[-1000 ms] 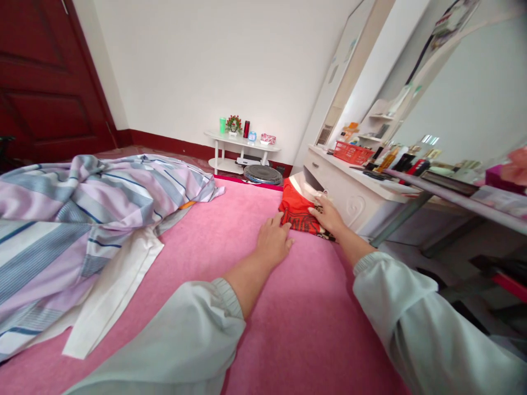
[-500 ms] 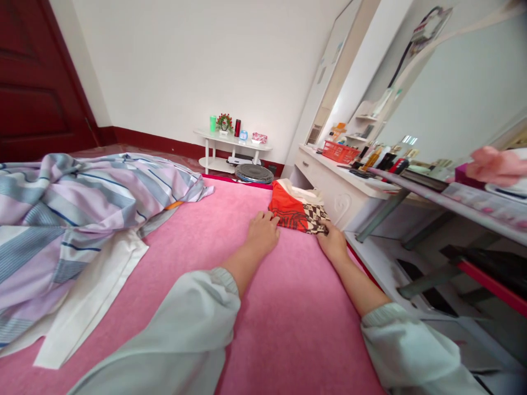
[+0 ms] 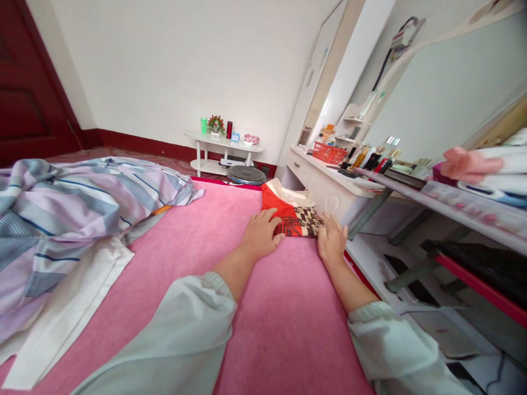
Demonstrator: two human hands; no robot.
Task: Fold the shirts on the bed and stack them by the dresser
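A folded garment [image 3: 291, 219], orange-red with cream cloth and a dark checked print, lies at the far right of the pink bed cover [image 3: 288, 318]. My left hand [image 3: 262, 233] rests against its left edge, fingers spread and thumb apart, touching the cloth. At the right edge, my right hand [image 3: 330, 240] has its fingers stretched out along the side of the garment, gripping nothing that I can see. Both forearms reach forward in pale green sleeves.
Striped bedding [image 3: 99, 197] is heaped at the left, with a white cloth [image 3: 78, 307] partly under it. A dressing table [image 3: 313, 178] with a red basket [image 3: 329, 152] and bottles stands beyond the bed's right side. A shelf rack [image 3: 465, 206] is close on the right.
My right hand has let go of the garment's near right corner and straightened its fingers along that side. My left hand's fingers have spread further over the left edge. The view has shifted slightly.
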